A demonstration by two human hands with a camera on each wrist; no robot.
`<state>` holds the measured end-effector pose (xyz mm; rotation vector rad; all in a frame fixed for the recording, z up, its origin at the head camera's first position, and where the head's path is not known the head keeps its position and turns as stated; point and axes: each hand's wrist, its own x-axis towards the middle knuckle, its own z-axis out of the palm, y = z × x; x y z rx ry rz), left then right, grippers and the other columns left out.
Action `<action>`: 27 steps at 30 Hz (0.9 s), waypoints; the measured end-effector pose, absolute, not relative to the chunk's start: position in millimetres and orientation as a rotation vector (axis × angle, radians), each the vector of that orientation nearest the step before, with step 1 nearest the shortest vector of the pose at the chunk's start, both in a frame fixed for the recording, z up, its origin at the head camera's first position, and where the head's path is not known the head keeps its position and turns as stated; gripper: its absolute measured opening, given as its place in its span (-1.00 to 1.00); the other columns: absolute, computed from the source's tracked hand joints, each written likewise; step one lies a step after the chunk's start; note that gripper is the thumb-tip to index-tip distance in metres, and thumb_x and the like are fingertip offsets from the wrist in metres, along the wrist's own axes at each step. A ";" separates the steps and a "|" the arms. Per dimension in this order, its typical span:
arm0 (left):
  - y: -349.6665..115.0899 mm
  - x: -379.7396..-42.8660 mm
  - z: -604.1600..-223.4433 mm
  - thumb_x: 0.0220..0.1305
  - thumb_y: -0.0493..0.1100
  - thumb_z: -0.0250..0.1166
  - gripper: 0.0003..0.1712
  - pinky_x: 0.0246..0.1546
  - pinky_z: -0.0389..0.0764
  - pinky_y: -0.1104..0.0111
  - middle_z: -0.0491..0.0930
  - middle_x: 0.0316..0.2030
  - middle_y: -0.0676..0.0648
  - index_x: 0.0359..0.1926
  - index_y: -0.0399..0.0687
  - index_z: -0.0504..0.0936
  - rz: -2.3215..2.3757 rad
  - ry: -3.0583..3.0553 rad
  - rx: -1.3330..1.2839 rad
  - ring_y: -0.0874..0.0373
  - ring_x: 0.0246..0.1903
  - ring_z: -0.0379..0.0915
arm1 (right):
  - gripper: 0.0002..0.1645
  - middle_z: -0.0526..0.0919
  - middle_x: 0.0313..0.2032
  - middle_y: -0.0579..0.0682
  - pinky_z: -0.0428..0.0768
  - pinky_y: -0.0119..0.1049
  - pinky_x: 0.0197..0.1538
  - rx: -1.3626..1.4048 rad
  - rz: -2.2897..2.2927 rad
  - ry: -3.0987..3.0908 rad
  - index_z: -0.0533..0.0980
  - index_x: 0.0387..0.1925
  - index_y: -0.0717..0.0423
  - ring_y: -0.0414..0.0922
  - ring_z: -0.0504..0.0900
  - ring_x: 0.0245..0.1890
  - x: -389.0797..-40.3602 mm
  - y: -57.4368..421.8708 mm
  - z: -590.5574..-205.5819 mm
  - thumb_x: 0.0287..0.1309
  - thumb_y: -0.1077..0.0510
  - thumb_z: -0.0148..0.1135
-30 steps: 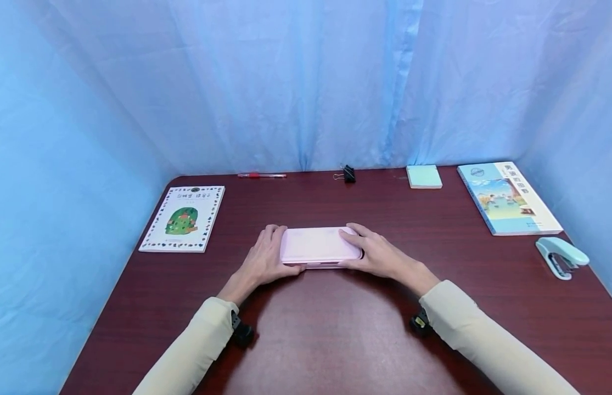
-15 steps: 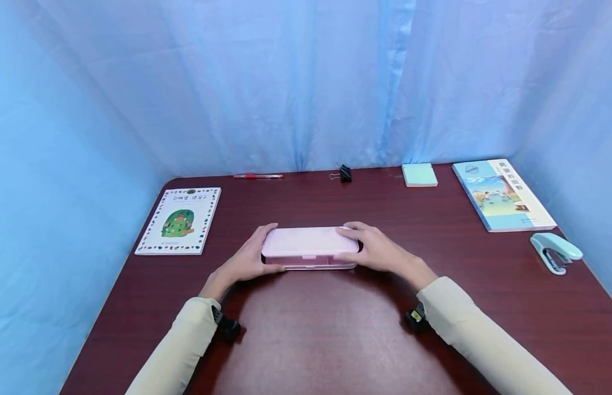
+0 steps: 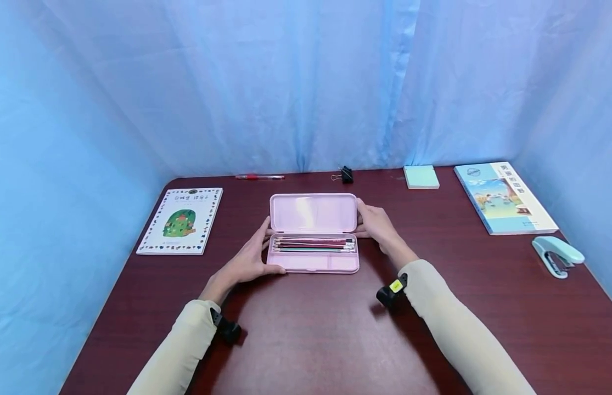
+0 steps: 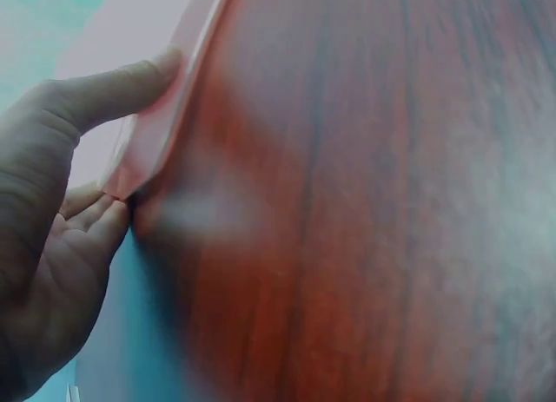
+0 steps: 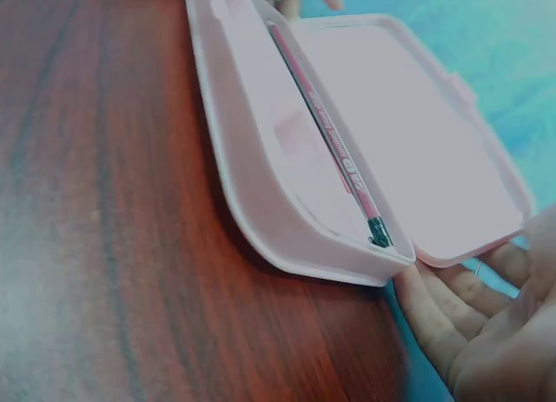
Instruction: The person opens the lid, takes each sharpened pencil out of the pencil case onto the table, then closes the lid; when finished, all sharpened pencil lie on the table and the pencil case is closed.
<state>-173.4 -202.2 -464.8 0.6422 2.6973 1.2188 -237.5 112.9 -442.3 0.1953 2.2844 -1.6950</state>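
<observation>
Lid [image 3: 330,214] stands swung up from near-closed on the pink pencil case [image 3: 298,262] between both hands; left hand [image 3: 245,263] grips the case's end, best kept steady, while right hand [image 3: 378,223], fingers straightened, touches the lid, ideally pressing lightly.

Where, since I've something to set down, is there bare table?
Bare table lies in front of the pencil case, between the sleeves, and between the right hand and blue book. Crowded: the pencil case's ends, where the left hand and right hand are.
</observation>
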 end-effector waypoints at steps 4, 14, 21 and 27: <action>-201.7 -172.1 -459.6 -0.28 0.16 0.53 0.47 0.21 0.18 0.18 0.26 0.15 -0.09 0.44 -0.07 -0.31 1.014 2.768 0.627 0.11 0.17 0.14 | -0.52 0.58 -0.18 0.09 0.54 -0.23 -0.14 0.085 -1.701 2.617 0.46 0.05 0.11 -0.09 0.60 -0.22 -233.9 112.1 -437.7 0.30 -0.11 -0.03; -200.4 -173.6 -452.6 -0.27 0.14 0.53 0.45 0.17 0.22 0.18 0.21 0.17 -0.18 0.44 -0.14 -0.28 0.919 2.772 0.610 0.06 0.12 0.16 | -0.73 0.61 -0.19 0.07 0.53 -0.23 -0.14 -0.677 -1.416 2.714 0.53 -0.10 0.20 -0.11 0.58 -0.21 -205.9 96.2 -433.2 0.14 0.24 0.19; -199.3 -174.7 -451.1 -0.25 0.15 0.52 0.45 0.16 0.23 0.19 0.23 0.14 -0.14 0.43 -0.15 -0.30 0.907 2.759 0.611 0.08 0.09 0.18 | -0.67 0.61 -0.16 0.06 0.47 -0.14 -0.01 -0.862 -1.049 2.760 0.54 -0.07 0.20 -0.08 0.54 -0.14 -195.3 90.5 -440.1 0.06 0.26 0.26; -199.1 -176.5 -449.5 -0.24 0.16 0.52 0.44 0.16 0.24 0.21 0.21 0.16 -0.14 0.44 -0.10 -0.30 0.898 2.754 0.592 0.08 0.10 0.18 | -0.64 0.62 -0.21 0.10 0.49 -0.19 -0.09 -0.969 -0.977 2.755 0.54 -0.09 0.24 -0.07 0.55 -0.22 -197.1 90.4 -441.7 0.00 0.30 0.30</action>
